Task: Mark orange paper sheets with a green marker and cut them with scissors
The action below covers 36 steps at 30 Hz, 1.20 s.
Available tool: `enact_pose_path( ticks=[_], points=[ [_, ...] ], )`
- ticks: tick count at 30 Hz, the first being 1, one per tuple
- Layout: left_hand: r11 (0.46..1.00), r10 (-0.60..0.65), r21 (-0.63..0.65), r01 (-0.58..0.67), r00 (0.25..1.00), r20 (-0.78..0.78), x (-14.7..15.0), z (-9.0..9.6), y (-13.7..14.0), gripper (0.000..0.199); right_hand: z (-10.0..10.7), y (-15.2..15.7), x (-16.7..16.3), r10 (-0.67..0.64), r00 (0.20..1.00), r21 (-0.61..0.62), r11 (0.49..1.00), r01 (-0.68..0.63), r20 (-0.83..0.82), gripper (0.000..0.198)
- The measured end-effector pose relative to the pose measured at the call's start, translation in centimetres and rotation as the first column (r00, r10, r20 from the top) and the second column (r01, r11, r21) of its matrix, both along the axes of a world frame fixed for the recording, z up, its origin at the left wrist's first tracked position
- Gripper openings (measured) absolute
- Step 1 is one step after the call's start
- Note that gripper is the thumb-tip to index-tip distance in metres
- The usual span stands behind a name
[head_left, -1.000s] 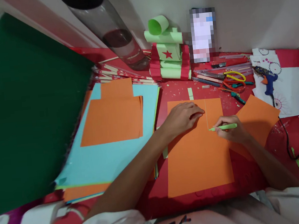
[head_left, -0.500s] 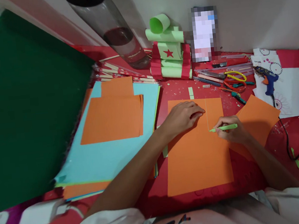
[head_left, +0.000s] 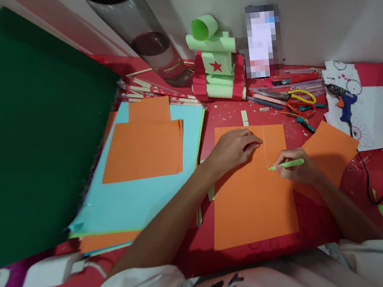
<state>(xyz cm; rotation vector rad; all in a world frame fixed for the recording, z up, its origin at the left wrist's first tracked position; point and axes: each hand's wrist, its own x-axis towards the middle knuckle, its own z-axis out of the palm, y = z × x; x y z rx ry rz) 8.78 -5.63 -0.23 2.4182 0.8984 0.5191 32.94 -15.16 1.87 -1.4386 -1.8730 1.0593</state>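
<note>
A sheet of orange paper [head_left: 251, 201] lies on the red table in front of me, with a thin pale straight line running down from its top edge. My left hand [head_left: 235, 147] rests on the sheet's upper part, fingers loosely bent and fingertips just left of the line; it grips nothing. In my right hand [head_left: 293, 165] is a slim light green pen [head_left: 292, 163], pinched between thumb and fingers. The pen's tip touches or nearly touches the paper at the line's lower end. Under my right wrist lies another orange piece [head_left: 331, 157].
Left are blue paper [head_left: 132, 203], orange pieces [head_left: 141, 153] and a large green board [head_left: 41, 131]. Behind stand a bottle [head_left: 154, 43], a green paper model [head_left: 217, 64] and a blurred-out phone [head_left: 262, 42]. Scissors [head_left: 302, 99] and a glue gun [head_left: 345, 101] lie right.
The pen tip and right hand are almost where they were, perhaps a touch lower along the line. My left hand stays in place on the sheet. The view has shifted slightly.
</note>
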Motion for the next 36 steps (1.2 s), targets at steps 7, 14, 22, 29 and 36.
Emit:
enact_pose_path(
  ticks=[7,14,22,29,36],
  points=[
    [1.0,0.015,0.011,-0.015,1.0,0.022,0.06,-0.28,-0.11,0.025,0.12,-0.02,0.0,0.03,1.0,0.0,1.0,-0.03,-0.001,0.009],
    [1.0,0.012,0.0,-0.012,1.0,0.02,0.01,-0.09,-0.08,0.026,-0.11,-0.07,0.18,0.053,0.999,0.003,0.999,-0.053,0.001,0.008],
    [1.0,0.008,0.005,-0.008,1.0,0.018,0.03,-0.02,-0.02,0.025,-0.31,-0.18,0.4,0.084,0.996,-0.011,0.996,-0.084,-0.002,0.008],
    [1.0,0.004,0.009,-0.004,0.999,0.032,0.02,-0.1,-0.04,0.025,-0.13,-0.16,0.32,0.1,0.995,-0.022,0.995,-0.1,-0.002,0.012],
    [1.0,0.006,0.002,-0.006,1.0,0.024,0.07,0.01,-0.02,0.024,-0.08,-0.2,0.37,0.12,0.993,-0.017,0.993,-0.121,-0.021,0.012]
  ],
)
